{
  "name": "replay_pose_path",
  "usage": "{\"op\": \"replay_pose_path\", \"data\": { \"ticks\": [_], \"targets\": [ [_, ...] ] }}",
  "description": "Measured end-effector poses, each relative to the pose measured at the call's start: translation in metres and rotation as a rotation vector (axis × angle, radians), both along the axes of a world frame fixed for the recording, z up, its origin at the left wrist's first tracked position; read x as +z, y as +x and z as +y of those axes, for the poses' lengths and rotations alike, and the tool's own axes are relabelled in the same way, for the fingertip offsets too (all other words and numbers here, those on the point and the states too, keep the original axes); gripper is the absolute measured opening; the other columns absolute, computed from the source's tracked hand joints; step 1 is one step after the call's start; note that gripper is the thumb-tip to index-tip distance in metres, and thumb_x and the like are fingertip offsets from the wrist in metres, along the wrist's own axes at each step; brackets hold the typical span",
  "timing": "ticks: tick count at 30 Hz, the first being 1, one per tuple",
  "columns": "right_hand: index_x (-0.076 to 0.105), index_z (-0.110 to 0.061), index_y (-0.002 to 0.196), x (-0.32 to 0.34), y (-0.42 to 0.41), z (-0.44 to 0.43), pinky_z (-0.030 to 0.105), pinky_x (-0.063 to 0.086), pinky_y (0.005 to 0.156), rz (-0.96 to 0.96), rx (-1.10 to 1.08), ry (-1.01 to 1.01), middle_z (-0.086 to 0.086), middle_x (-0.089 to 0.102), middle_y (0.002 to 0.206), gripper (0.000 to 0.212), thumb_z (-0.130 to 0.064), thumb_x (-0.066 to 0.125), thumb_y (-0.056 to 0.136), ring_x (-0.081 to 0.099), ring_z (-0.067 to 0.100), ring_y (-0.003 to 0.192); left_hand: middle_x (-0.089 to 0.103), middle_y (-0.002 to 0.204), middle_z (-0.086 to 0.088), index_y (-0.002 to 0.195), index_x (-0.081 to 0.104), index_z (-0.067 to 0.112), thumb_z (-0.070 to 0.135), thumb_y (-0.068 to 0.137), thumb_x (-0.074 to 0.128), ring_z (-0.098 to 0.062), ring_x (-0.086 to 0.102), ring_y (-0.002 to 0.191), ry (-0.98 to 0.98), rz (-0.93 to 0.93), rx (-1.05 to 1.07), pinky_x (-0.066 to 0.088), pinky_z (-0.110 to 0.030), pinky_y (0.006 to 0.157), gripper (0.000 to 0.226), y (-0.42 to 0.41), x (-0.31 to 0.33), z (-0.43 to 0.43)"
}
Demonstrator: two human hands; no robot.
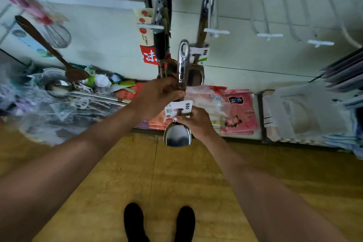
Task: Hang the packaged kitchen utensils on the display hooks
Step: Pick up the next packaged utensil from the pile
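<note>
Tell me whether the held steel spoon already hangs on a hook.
No, left hand and right hand hold the spoon free of the hooks.

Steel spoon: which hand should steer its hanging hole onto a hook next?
Left, probably. The left hand grips the steel spoon high on its handle, just below the hanging hole and nearest the white hook. The right hand holds it low, at the label card.

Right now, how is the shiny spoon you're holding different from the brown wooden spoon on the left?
The steel spoon is shiny silver; the wooden spoon is dull dark brown. The steel spoon is gripped by the left hand and right hand; no hand touches the wooden spoon. Both have a long handle and a rounded bowl.
</note>
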State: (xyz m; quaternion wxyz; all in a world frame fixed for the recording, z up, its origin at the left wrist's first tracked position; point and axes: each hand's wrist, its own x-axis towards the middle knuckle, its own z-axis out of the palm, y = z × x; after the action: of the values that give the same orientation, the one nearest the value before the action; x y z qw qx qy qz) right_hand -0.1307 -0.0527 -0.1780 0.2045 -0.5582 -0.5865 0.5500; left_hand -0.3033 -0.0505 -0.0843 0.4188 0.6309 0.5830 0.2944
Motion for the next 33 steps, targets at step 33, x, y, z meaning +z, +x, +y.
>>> {"op": "replay_pose_path", "data": {
  "ticks": [33],
  "targets": [
    [0.068, -0.018, 0.117, 0.018, -0.373, -0.222, 0.056, 0.031, 0.112, 0.993, 0.395, -1.233, 0.002, 0.07, 0.089, 0.057, -0.026, 0.09, 0.065, 0.068, 0.018, 0.082, 0.073, 0.085, 0.002, 0.1, 0.068, 0.016, 0.026, 0.075, 0.074, -0.013, 0.068, 0.076, -0.56, -0.733, 0.715, 0.053, -0.03, 0.072, 0.027, -0.386, -0.016, -0.2]
  ]
}}
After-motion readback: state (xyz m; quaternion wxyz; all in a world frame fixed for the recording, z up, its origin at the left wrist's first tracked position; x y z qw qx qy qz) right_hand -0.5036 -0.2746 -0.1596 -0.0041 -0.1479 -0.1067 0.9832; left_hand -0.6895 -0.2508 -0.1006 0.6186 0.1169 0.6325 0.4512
